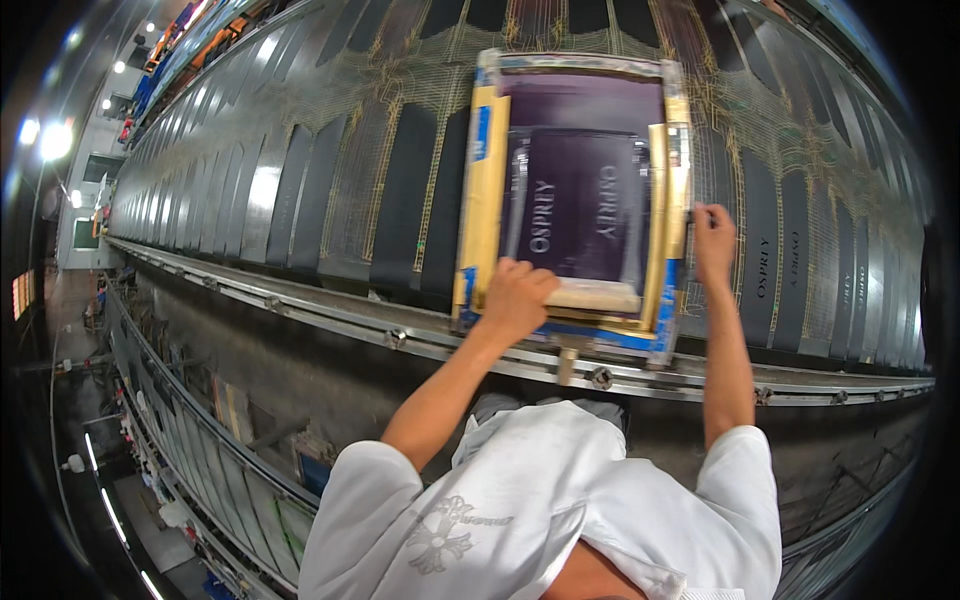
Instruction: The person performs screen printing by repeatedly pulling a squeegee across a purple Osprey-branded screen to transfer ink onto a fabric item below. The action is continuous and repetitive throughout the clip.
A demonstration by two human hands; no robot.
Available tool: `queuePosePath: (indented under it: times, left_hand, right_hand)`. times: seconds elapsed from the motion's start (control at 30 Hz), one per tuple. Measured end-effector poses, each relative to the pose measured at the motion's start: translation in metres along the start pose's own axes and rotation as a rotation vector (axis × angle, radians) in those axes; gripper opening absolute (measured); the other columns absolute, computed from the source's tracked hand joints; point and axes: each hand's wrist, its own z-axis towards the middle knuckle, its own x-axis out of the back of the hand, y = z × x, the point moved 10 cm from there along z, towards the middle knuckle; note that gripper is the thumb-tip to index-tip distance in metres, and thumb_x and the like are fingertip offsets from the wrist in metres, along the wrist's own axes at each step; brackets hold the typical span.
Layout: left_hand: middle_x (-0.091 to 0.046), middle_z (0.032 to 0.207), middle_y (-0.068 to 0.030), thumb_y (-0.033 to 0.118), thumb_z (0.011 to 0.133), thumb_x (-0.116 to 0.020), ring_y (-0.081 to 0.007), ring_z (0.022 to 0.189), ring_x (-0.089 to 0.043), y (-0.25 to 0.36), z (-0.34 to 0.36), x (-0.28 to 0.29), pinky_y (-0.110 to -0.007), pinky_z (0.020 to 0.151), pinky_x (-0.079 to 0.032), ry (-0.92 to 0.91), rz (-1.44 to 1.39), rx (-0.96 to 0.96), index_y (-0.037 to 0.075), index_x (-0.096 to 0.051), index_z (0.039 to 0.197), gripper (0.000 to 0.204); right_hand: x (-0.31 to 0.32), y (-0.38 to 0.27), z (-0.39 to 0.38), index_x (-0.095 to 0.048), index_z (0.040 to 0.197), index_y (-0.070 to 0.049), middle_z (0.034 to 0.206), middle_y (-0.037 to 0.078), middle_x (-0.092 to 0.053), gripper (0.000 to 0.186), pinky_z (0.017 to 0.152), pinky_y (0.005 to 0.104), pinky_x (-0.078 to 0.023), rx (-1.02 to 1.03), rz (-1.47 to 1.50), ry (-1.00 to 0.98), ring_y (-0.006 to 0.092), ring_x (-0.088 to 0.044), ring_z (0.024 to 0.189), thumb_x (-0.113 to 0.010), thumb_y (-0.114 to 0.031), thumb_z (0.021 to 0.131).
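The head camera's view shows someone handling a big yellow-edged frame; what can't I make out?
All in the head view:
- Under the frame: covered by it.
- Under the left hand's fingers: hidden by the hand.
- Right hand's fingertip contact: blurred.
- Upper dark panels: cut off by the top edge.

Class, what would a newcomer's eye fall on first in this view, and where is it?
Probably the screen-printing frame, right of centre, its purple mesh edged in yellow with patches of blue tape. The left hand is at its near left part, the right hand by its right edge. Around it, rows of dark panels stretch beyond the metal rail.
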Motion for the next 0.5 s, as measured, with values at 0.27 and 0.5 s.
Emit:
queuePosePath:
  times: [0.27,0.5]
  left_hand:
    - [-0.075,0.099,-0.0009,0.005,0.059,-0.077,-0.0261,0.083,-0.064,-0.163,-0.113,0.108,-0.042,0.080,-0.045,0.023,0.147,0.076,0.012,-0.074,0.096,0.038]
    - [-0.074,0.102,0.0006,0.006,0.057,-0.080,-0.0238,0.085,-0.063,-0.194,-0.157,0.110,-0.040,0.080,-0.044,-0.006,0.115,0.005,0.013,-0.074,0.100,0.044]
  right_hand:
    - [-0.207,-0.130,-0.102,-0.070,0.095,-0.001,0.079,0.017,-0.069,0.026,0.068,0.0387,-0.050,0.030,0.213,0.048,0.0264,-0.065,0.070,-0.071,-0.027,0.093]
    - [-0.224,-0.143,-0.106,-0.069,0.095,-0.003,0.086,0.021,-0.072,0.027,0.076,0.0469,-0.054,-0.008,0.131,0.059,0.0428,-0.070,0.084,-0.069,-0.030,0.094]
